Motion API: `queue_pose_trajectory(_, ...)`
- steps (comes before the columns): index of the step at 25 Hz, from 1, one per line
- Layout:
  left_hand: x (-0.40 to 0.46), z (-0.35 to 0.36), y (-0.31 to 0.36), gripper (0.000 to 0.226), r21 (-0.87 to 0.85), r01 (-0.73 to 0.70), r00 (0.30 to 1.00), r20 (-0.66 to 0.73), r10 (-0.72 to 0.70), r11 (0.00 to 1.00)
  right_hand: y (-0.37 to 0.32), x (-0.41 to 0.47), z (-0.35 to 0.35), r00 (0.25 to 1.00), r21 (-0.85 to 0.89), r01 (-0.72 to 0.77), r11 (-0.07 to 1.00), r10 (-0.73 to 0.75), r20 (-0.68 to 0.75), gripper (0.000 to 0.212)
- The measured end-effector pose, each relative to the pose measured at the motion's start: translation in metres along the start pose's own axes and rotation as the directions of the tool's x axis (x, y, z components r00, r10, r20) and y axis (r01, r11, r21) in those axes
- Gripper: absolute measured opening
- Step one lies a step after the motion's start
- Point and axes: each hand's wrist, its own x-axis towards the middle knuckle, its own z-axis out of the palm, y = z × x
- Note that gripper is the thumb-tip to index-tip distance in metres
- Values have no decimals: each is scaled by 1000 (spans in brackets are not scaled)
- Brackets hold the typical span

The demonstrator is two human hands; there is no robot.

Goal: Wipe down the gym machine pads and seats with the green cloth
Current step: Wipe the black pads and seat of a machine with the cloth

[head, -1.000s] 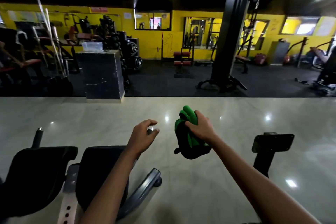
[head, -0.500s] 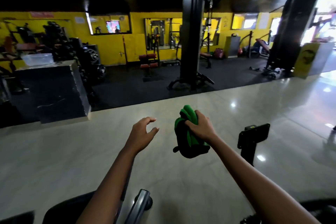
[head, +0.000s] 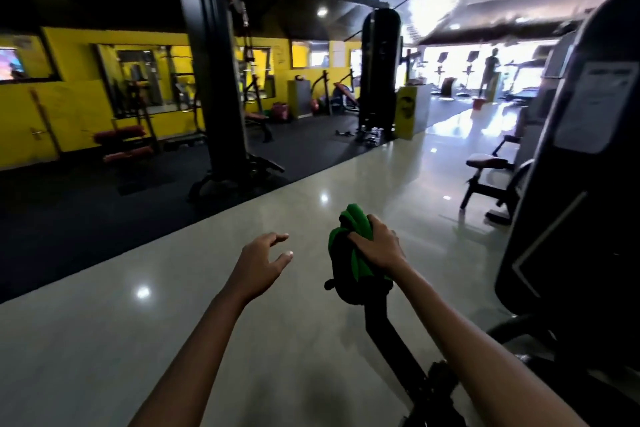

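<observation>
My right hand (head: pixel 377 246) grips the bunched green cloth (head: pixel 353 239) and holds it wrapped over the top of a black padded roller (head: pixel 353 289). That roller sits on the end of a black machine arm (head: pixel 391 340) which slants down toward the bottom of the view. My left hand (head: pixel 263 258) hovers in the air a little left of the roller, fingers loosely spread and holding nothing. Both forearms reach in from the bottom edge.
A tall black weight-stack housing (head: pixel 575 163) stands close on the right. A bench (head: pixel 488 177) sits beyond it. Glossy pale floor (head: pixel 173 322) stretches ahead, then black rubber matting with a cable tower (head: pixel 214 80). Yellow walls with mirrors lie behind. A person stands far right.
The view has swung to the right: the black seats at lower left have left the frame and the weight-stack housing has come in. Both hands keep their pose; the cloth stays on the roller.
</observation>
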Motion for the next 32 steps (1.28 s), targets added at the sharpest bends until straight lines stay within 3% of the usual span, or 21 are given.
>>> queue_pose_trajectory(7, 125, 94, -2, 37, -201, -110, 967, 206, 152, 973, 59, 62, -40, 960, -11, -211, 977, 205, -192, 29)
queue_pose_trajectory(10, 167, 139, 5, 38, -291, -133, 922, 313, 226, 947, 83, 72, -61, 896, 6, -323, 946, 308, -321, 36)
queue_pose_trajectory(14, 210, 186, 18, 38, -402, -194, 822, 431, 372, 895, 100, 76, -83, 770, 48, -446, 894, 411, -488, 36)
queue_pose_trajectory(20, 267, 240, 43, 37, -507, -337, 614, 520, 594, 793, 104, 68, -86, 536, 136, -583, 801, 505, -676, 28)
queue_pose_trajectory(27, 250, 301, 86, 38, -665, -339, 346, 570, 745, 666, 117, 26, -96, 221, 307, -687, 659, 592, -775, 48)
queue_pose_trajectory(32, 255, 341, 136, 40, -726, -353, 228, 545, 807, 590, 141, 18, -135, 81, 355, -714, 603, 576, -814, 55)
